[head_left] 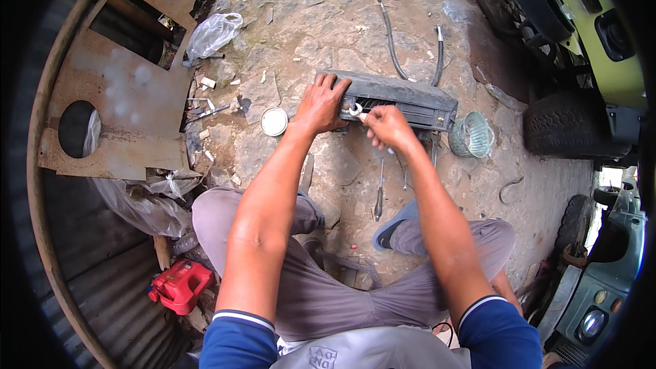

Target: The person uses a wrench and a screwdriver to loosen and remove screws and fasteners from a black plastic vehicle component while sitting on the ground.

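Note:
A long dark grey box-shaped vehicle part (403,96), with a slotted face, lies on the stony ground ahead of me. My left hand (321,104) grips its left end, fingers over the top edge. In my right hand (389,128) is a silver open-end wrench (357,110), its jaw at a small round fitting near the part's left end. The wrench's handle is mostly hidden by my fingers. Two black hoses (392,37) with metal ends lie behind the part; whether they join it cannot be seen. A screwdriver (379,195) rests on the ground between my feet.
A greenish plastic basket (471,134) stands right of the part, near a vehicle tyre (570,123). A round tin (274,121) sits left of my hand. Rusty sheet metal (130,116), a clear plastic bag (215,34) and a red jerrycan (182,285) are at the left.

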A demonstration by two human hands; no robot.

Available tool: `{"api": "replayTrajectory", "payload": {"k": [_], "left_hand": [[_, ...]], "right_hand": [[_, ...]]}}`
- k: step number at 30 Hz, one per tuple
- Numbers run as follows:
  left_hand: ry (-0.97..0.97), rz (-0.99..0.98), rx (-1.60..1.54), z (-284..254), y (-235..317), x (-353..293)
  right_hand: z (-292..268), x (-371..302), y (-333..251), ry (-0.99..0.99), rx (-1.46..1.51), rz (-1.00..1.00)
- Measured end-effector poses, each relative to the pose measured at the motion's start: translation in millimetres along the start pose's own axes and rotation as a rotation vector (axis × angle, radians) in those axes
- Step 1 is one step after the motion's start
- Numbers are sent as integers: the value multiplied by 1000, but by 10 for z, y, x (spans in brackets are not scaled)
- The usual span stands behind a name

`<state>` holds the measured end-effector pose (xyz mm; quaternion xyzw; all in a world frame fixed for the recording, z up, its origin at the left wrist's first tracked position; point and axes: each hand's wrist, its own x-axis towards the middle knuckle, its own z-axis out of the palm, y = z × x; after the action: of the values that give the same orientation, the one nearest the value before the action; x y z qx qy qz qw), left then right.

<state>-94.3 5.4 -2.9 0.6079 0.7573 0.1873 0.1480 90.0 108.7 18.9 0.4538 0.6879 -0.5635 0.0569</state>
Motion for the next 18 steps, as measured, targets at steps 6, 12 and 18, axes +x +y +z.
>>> {"api": "replayTrajectory", "payload": {"k": [6, 12, 18], "left_hand": [[28, -2, 3, 4, -2, -24], [99, 32, 30, 125, -73, 4], [64, 24, 19, 93, -34, -12]], "right_hand": [[674, -38, 248, 90, 521, 12], [988, -45, 130, 177, 743, -8], [952, -47, 28, 202, 620, 54]]}}
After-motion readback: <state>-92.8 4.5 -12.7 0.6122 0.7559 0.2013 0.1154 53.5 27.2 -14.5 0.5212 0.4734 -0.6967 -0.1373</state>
